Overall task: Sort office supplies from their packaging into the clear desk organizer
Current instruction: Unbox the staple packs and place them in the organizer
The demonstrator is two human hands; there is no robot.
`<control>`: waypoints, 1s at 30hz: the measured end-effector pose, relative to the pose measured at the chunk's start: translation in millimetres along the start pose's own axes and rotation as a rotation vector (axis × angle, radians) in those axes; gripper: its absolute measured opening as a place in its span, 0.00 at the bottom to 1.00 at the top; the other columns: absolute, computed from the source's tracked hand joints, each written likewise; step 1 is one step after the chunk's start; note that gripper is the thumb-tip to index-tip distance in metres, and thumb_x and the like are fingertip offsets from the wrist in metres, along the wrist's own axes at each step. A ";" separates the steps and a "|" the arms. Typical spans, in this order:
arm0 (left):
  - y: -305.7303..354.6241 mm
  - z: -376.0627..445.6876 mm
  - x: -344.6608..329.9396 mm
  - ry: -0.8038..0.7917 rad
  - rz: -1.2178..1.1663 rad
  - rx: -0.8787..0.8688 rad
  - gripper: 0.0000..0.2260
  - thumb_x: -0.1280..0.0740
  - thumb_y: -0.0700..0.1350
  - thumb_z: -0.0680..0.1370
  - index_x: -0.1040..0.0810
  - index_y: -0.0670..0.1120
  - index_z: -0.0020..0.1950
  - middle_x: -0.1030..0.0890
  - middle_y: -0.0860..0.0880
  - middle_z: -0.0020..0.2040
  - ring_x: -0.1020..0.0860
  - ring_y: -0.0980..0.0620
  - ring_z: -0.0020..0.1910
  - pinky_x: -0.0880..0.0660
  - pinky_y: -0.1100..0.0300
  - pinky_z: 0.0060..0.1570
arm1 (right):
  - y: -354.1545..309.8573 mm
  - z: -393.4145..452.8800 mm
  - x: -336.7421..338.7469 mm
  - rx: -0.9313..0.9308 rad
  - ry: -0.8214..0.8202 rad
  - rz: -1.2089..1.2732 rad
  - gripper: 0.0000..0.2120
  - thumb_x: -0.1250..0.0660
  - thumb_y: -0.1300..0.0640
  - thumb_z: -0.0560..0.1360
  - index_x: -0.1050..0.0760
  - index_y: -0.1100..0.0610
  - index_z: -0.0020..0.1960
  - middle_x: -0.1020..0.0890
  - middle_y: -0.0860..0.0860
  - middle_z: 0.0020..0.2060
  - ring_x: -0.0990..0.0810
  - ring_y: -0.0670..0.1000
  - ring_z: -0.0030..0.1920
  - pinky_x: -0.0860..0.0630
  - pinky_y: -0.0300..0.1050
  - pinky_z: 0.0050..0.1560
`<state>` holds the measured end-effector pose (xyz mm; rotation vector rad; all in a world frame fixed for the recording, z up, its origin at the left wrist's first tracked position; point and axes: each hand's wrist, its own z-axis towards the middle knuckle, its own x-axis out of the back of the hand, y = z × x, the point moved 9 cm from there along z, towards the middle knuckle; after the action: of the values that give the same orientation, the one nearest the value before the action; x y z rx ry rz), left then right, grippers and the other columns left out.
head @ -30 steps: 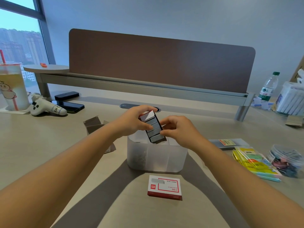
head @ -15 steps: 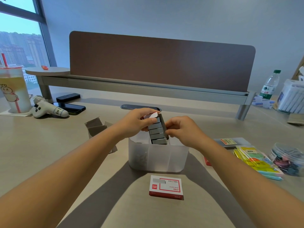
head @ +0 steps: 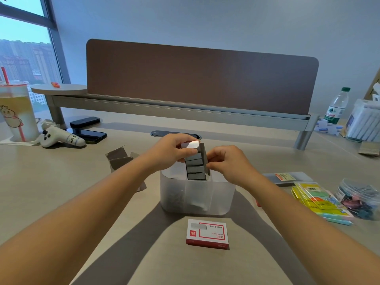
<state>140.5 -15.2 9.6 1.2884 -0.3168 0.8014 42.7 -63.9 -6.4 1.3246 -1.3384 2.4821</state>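
Over the organizer [head: 197, 198], both hands pinch what looks like a staple box [head: 194, 161].

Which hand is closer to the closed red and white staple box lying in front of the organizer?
Right, narrowly. The right hand is above the closed staple box, slightly right; the left hand is farther up-left.

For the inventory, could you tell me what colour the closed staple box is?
Red and white staple box, clearest in the head view.
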 end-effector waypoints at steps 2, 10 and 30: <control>1.0 0.1 1.2 0.013 0.000 -0.009 0.15 0.39 0.42 0.76 0.27 0.43 0.62 0.26 0.48 0.49 0.26 0.49 0.48 0.27 0.68 0.41 | -0.7 0.0 1.0 0.008 0.010 0.002 0.08 0.35 0.65 0.73 0.21 0.61 0.50 0.19 0.55 0.47 0.24 0.49 0.44 0.26 0.41 0.50; 3.4 1.0 5.3 0.030 -0.045 -0.029 0.14 0.39 0.42 0.77 0.27 0.43 0.62 0.25 0.49 0.50 0.27 0.52 0.48 0.27 0.68 0.41 | -4.6 -0.2 9.3 0.062 0.076 0.003 0.08 0.35 0.66 0.72 0.21 0.61 0.50 0.22 0.50 0.41 0.24 0.48 0.42 0.27 0.35 0.44; 18.5 -5.5 15.1 0.083 -0.024 -0.089 0.14 0.38 0.43 0.76 0.26 0.43 0.61 0.24 0.48 0.55 0.27 0.51 0.50 0.27 0.67 0.44 | -13.7 -6.6 18.1 0.176 0.169 -0.024 0.08 0.36 0.64 0.73 0.20 0.61 0.50 0.17 0.55 0.47 0.26 0.43 0.39 0.31 0.26 0.41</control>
<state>137.2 -3.6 30.9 1.1706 -0.2669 0.8097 32.0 -57.0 13.5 1.1192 -1.0856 2.6783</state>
